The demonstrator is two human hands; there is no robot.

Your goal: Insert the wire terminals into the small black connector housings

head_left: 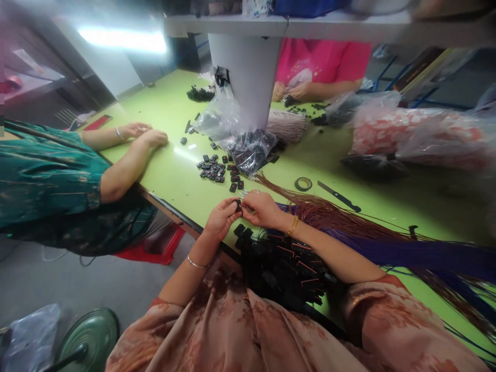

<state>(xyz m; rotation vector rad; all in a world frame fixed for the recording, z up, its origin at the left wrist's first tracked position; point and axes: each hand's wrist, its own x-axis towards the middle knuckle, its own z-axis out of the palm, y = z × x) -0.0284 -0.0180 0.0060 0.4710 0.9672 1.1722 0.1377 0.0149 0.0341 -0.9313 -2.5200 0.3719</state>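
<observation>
Between the fingertips of my left hand (221, 219) is a small black connector piece (237, 205). My right hand (260, 208) meets it from the right, its fingers pinched round thin wire ends with shiny metal tips (244, 194). Just beyond my hands, small black pieces with red marks (212, 169) lie grouped on the green table (174, 178). A heap of black parts (279, 263) sits below my right forearm, near the table's edge. Long brown wires (329, 212) and dark blue wires (387, 250) run off to the right.
Black tape (303, 184) and a dark blade tool (339, 196) lie beyond the wires. Plastic bags (251, 150) stand by a white post (248, 77). A person in green (50, 175) rests both hands on the table at left; another in pink (321, 64) works across it.
</observation>
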